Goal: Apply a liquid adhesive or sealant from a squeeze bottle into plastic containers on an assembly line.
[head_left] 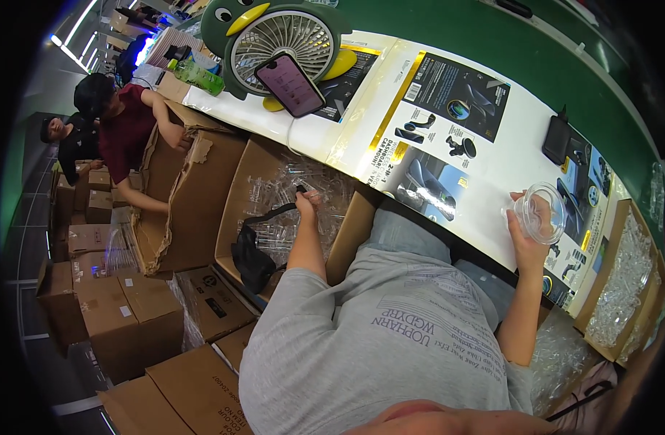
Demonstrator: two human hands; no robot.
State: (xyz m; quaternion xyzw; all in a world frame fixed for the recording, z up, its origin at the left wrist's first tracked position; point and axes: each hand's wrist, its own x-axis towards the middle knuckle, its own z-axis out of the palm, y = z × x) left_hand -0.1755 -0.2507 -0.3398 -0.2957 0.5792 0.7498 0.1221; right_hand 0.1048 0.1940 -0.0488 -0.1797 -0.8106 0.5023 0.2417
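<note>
My right hand (pixel 526 230) is raised over the right part of the white table covering, its fingers closed around a round clear plastic container (pixel 551 235). Down at my left, my left hand (pixel 308 204) reaches into an open cardboard box (pixel 350 235). Many small clear plastic pieces (pixel 278 243) fill this box. A black strap (pixel 271 214) runs from a dark bag (pixel 252 262) at the box's near side up to my left hand. The fingers are closed there, with a bit of black showing at their tips.
On the table stand a green penguin-shaped fan (pixel 285 43), a phone (pixel 290 85), a green bottle (pixel 196 77) and a black case (pixel 556 138). A box of clear pieces (pixel 621 290) is at the right. Cartons (pixel 129 319) crowd the left, where a person (pixel 129 123) handles a large box (pixel 194 196).
</note>
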